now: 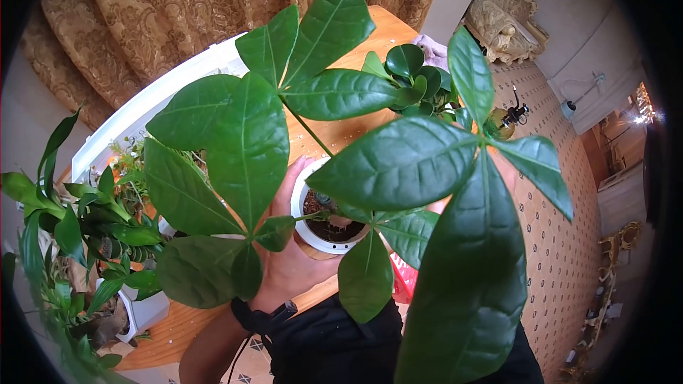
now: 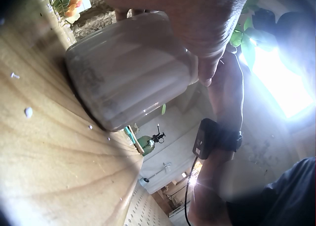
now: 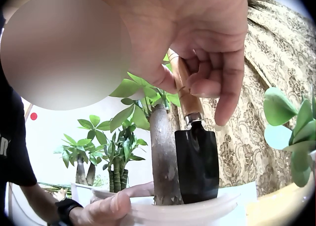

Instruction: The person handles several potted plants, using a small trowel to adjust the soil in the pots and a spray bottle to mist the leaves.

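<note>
My left hand [image 1: 292, 270] is curled round a white pot [image 1: 298, 206] that holds dark soil and a thick-stemmed, broad-leaved plant [image 1: 245, 146]. In the left wrist view the hand [image 2: 197, 18] reaches over the pot's side [image 2: 128, 68], thumb at the rim. My right hand [image 3: 197, 43] pinches the wooden handle of a small trowel [image 3: 190, 100], in the right wrist view. The black blade [image 3: 197, 162] points down beside the trunk [image 3: 165, 157], its tip at the pot's rim. Leaves hide most of the right hand and the trowel in the head view.
Leafy plants [image 1: 67, 220] and a white pot [image 1: 144, 311] stand at the left of the wooden table [image 1: 181, 334]. A round-leaved plant [image 1: 420, 82] is at the back right. A red item [image 1: 404, 277] lies near the front edge. White crumbs dot the wood.
</note>
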Motion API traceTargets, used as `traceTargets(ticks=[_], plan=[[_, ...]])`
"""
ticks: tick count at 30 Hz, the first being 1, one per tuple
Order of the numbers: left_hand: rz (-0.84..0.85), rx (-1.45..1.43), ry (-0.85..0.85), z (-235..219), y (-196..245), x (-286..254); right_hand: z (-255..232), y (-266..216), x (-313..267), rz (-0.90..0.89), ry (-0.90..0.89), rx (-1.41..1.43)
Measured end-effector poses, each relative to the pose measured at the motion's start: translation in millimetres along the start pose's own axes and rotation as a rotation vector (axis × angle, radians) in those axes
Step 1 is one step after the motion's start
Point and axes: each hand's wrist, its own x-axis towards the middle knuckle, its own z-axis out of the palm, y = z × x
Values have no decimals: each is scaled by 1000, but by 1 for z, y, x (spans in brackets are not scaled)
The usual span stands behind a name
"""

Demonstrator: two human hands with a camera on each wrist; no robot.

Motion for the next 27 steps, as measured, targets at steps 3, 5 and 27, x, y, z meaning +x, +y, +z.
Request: traceTargets(ticks=[3,5,27], plan=[[27,2,4,0,-1,0,-4,-3,3,-19,-16,-38],[28,-10,7,1,-2,0,-7,-6,6,-40,-31,-75],[-33,28,-32,-4,2,0,1,1,1,-75,77,-61]])
